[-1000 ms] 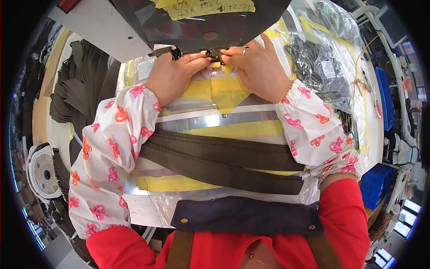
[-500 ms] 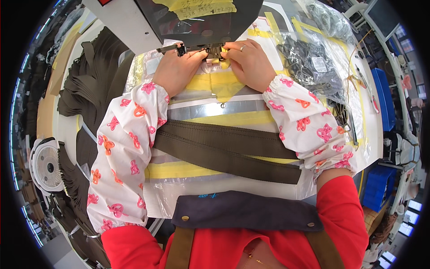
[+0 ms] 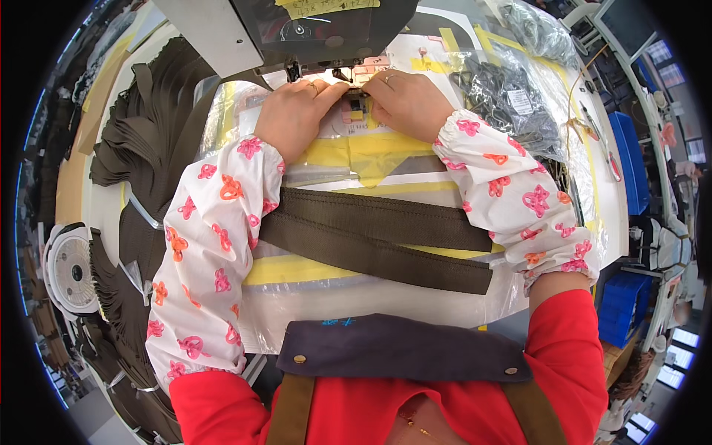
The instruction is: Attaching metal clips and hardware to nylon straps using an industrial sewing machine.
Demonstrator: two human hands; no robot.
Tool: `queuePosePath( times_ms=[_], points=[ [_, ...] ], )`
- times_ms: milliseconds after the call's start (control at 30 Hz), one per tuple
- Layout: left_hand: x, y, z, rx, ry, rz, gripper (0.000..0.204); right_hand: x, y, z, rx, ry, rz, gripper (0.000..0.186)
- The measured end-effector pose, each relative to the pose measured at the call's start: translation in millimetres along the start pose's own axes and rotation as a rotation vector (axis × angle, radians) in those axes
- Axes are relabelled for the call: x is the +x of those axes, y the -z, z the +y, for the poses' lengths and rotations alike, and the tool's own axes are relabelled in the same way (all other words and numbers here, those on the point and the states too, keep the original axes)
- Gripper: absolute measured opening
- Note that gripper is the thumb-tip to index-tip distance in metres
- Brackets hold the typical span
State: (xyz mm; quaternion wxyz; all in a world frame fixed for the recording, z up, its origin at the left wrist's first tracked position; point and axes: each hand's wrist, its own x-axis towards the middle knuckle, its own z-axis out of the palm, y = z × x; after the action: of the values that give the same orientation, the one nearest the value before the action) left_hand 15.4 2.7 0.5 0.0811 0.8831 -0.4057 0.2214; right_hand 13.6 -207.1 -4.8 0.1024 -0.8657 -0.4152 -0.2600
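Under the head of a sewing machine point(image 3: 319, 33), my left hand point(image 3: 300, 111) and my right hand point(image 3: 408, 102) face each other with fingertips pinched close together. A dark brown webbing strap point(image 3: 254, 77) runs in from the left behind my left hand, and a narrow dark bit shows between my fingertips. My fingers hide most of what they hold. The needle and presser foot point(image 3: 343, 74) stand just beyond them. Nearer to me, folded brown webbing point(image 3: 386, 256) lies across the work surface between my forearms, touched by neither hand.
A big bundle of brown webbing strips point(image 3: 152, 119) lies on the left, beside a white fan point(image 3: 74, 271). At the right are a clear bag of dark hardware point(image 3: 504, 100), red-handled scissors point(image 3: 614, 165) and blue bins point(image 3: 629, 159). Yellow tape point(image 3: 304, 271) and clear plastic cover the table.
Both hands have drawn slightly toward me, away from the needle. The presser foot and the pink-lit plate beyond it now show above my fingers. The view has shifted a little.
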Motion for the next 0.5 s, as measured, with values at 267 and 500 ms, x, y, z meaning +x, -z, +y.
queuePosePath(
  times_ms=[267, 500],
  points=[
    [-4.7, 25.7, 0.7, -0.568, 0.202, -0.111, 0.012, 3.5, 18.2, -51.5, 0.973, -0.666, -0.08, 0.011],
    [-5.1, 27.7, -7.2, -0.823, 0.293, -0.232, 0.018, 10.2, 20.0, -40.9, 1.434, -0.913, -0.293, 0.007]
  ],
)
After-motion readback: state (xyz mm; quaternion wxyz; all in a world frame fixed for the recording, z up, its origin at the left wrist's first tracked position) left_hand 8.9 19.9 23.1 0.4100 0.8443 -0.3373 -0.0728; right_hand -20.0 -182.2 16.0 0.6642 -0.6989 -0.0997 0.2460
